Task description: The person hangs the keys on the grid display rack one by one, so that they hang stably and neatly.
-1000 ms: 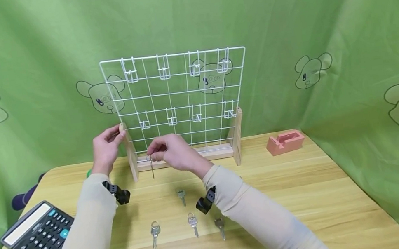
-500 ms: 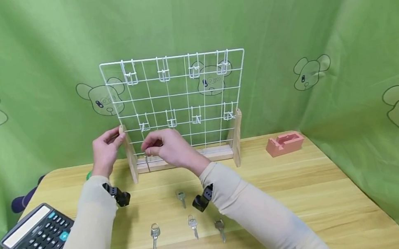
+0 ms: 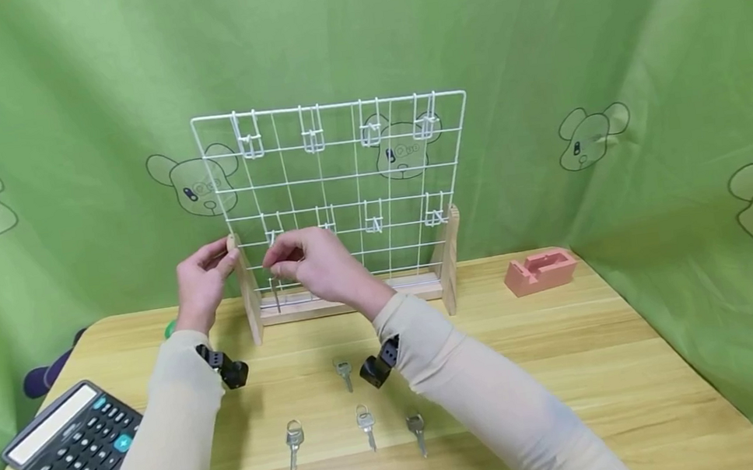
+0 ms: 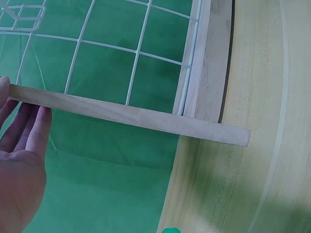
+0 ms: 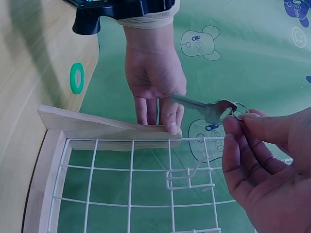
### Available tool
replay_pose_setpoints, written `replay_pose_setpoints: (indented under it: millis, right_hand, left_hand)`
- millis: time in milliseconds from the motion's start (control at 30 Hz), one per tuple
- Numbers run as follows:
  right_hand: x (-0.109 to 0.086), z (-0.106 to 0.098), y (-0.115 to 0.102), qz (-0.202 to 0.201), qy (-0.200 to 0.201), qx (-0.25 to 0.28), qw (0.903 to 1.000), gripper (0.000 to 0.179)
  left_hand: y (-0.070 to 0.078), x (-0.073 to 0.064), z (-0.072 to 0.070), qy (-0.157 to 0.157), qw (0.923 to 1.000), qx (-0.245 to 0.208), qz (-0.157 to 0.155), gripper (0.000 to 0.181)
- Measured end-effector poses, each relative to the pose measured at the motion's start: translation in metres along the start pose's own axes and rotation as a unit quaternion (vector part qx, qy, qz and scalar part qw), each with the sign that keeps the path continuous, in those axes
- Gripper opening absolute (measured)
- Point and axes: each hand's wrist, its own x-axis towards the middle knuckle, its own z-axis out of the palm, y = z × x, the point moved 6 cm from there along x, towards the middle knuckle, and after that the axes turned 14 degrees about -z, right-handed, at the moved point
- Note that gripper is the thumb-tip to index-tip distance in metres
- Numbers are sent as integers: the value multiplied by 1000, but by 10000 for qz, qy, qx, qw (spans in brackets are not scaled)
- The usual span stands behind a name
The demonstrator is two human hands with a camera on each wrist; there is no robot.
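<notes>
My left hand (image 3: 202, 286) grips the top of the left wooden upright (image 4: 131, 115) of a white wire grid rack (image 3: 341, 177), thumb on one side and fingers on the other. A silver key (image 5: 212, 111) hangs by its ring (image 5: 239, 108) from the thumb and fingertips of my right hand (image 3: 325, 266). That hand is in front of the grid's lower left, just below the lower-left wire hook (image 5: 189, 186). Another lower hook is partly hidden behind it in the head view. The right wrist view shows the key apart from the hook.
Several more keys (image 3: 294, 435) lie on the wooden table (image 3: 541, 371) in front of the rack. A black calculator (image 3: 78, 444) sits at the left, a pink tape dispenser (image 3: 540, 273) at the back right. A green ring (image 5: 77, 78) lies near the left upright.
My right hand has risen and shifted slightly left with the key, toward the lower-left hook. The left hand stays on the upright.
</notes>
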Motion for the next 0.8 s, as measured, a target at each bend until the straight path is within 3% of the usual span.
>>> replay_pose_setpoints:
  millis: [800]
  right_hand:
    - [26, -24, -5, 149, 455, 132, 9988, 11]
  left_hand:
    - [1, -1, 0, -134, 9999, 51, 66, 45]
